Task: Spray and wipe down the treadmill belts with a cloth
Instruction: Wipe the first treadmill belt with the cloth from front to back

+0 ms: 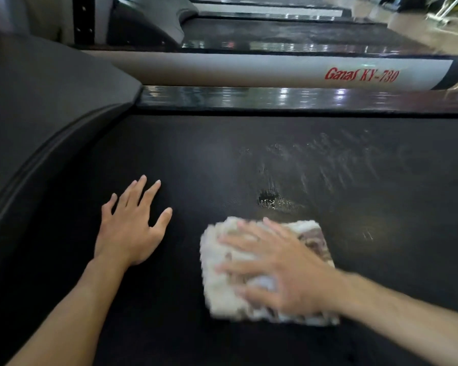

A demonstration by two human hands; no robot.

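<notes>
A black treadmill belt (pixel 222 159) fills the middle of the view. On it lies a folded cream cloth (pixel 222 291) with a brownish patch at its right edge. My right hand (pixel 278 265) presses flat on top of the cloth, fingers spread and blurred. My left hand (pixel 132 228) rests flat on the bare belt to the left of the cloth, fingers spread, holding nothing. Wet streaks and droplets (pixel 320 165) glisten on the belt beyond and to the right of the cloth. No spray bottle is in view.
The dark motor cover (pixel 45 107) curves along the left. A glossy side rail (pixel 275 97) borders the belt's far edge. Behind it runs a grey rail (pixel 249 68) with red lettering, then more treadmills (pixel 275 30) and a tan floor (pixel 418 30).
</notes>
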